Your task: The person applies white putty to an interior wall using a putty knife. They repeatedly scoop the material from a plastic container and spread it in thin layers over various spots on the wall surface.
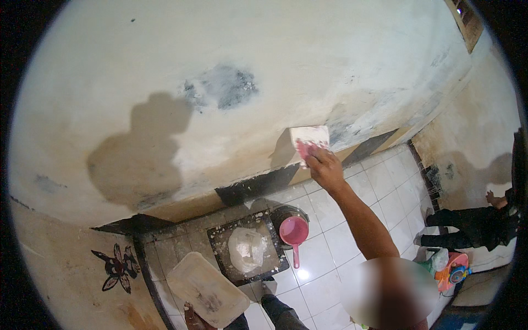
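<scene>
My right hand (322, 165) grips a broad, pale putty scraper (311, 132) with a pink handle smeared with white filler, its blade against the low part of the patched wall (286, 66). At the lower left my left hand (192, 314) holds a pale rectangular tray (192, 275) stained with filler. Below the wall, a clear plastic bag of white material (245, 247) lies on a dark, spattered square board (220, 242). Beside it a pink long-handled dipper (294, 231) rests on a dark bucket (305, 214).
White floor tiles (346, 203) run along the wall, with my feet below. At the right another person in dark trousers (462, 225) stands near the side wall, beside a pile of colourful items (448, 275). A flower decoration (115, 267) is on the left wall. A blurred oval covers the lower right.
</scene>
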A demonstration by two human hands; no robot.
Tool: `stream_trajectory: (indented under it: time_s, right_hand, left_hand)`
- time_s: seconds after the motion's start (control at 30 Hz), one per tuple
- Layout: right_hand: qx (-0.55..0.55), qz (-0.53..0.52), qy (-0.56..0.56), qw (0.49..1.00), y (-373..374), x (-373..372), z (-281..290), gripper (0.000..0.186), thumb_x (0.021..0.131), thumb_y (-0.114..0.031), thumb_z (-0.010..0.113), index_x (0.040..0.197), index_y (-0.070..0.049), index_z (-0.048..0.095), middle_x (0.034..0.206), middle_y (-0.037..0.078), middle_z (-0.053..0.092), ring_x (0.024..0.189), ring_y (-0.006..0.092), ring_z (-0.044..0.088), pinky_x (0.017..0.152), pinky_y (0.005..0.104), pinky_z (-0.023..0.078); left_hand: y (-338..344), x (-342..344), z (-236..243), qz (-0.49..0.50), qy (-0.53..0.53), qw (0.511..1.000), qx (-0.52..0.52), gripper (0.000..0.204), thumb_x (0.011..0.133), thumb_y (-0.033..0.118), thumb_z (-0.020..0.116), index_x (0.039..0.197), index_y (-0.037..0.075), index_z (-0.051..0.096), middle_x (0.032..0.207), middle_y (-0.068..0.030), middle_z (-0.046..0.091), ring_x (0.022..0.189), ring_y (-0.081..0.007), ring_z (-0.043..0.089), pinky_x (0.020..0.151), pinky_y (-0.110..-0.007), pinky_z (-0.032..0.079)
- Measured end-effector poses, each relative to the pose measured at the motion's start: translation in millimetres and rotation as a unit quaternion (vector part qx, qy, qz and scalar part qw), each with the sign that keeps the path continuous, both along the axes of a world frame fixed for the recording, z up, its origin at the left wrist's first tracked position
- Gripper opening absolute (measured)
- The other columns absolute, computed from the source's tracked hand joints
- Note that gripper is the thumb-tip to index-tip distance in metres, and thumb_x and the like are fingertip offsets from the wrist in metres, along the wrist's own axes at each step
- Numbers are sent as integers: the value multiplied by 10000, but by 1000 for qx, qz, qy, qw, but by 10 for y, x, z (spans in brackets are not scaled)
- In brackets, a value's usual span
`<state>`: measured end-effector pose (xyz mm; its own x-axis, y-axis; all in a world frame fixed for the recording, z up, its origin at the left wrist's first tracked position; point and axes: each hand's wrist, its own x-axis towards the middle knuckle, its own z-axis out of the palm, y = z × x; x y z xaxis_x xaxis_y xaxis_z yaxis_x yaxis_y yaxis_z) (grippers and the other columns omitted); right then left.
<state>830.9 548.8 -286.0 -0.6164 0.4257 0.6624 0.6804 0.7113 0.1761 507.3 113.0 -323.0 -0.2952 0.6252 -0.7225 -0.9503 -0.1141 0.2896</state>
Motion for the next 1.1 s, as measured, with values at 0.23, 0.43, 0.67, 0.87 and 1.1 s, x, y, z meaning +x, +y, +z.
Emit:
stream_trajectory:
  time_s: [0.23, 0.43, 0.67, 0.87, 1.1]
  right_hand:
    - [126, -35, 169, 977, 172, -22, 1902, 110, 702, -39, 639, 786, -72, 578, 748, 127, 548, 616, 313, 559, 531, 392, 462]
    - [167, 27, 96, 981, 468, -266, 2203, 159, 691, 27, 605, 795, -89, 636, 800, 82, 609, 725, 268, 617, 598, 358, 517]
    - [44, 73, -70, 994, 25, -28, 362, 292, 652, -111, 656, 944, -123, 637, 983, 51, 631, 900, 257, 636, 774, 381, 533]
    - [96, -38, 89, 991, 213, -359, 630, 110, 674, -109, 639, 776, -113, 598, 901, 58, 610, 774, 255, 624, 623, 380, 504]
    - [1, 26, 20, 999, 15, -83, -162, 184, 678, -49, 636, 850, -110, 663, 897, 82, 637, 878, 282, 639, 761, 393, 521]
  left_hand:
    - [-11, 17, 117, 13, 28, 1000, 5, 477, 924, 400, 503, 1308, 121, 462, 1196, -108, 558, 1026, -323, 558, 916, -517, 461]
    - [-9, -17, -46, -7, -6, 1000, 24, 514, 918, 430, 498, 1332, 131, 442, 1265, -104, 520, 1077, -326, 527, 942, -540, 426]
    - [-446, -268, -746, 13, -43, 997, 66, 554, 912, 458, 495, 1357, 136, 419, 1334, -101, 480, 1130, -331, 495, 967, -562, 393]
    - [-123, -25, -107, 25, -21, 999, -18, 566, 909, 444, 514, 1357, 116, 408, 1335, -112, 469, 1144, -346, 486, 965, -562, 401]
    - [333, 218, 381, 51, 2, 992, -112, 581, 906, 428, 536, 1358, 92, 394, 1336, -125, 456, 1159, -362, 476, 962, -562, 409]
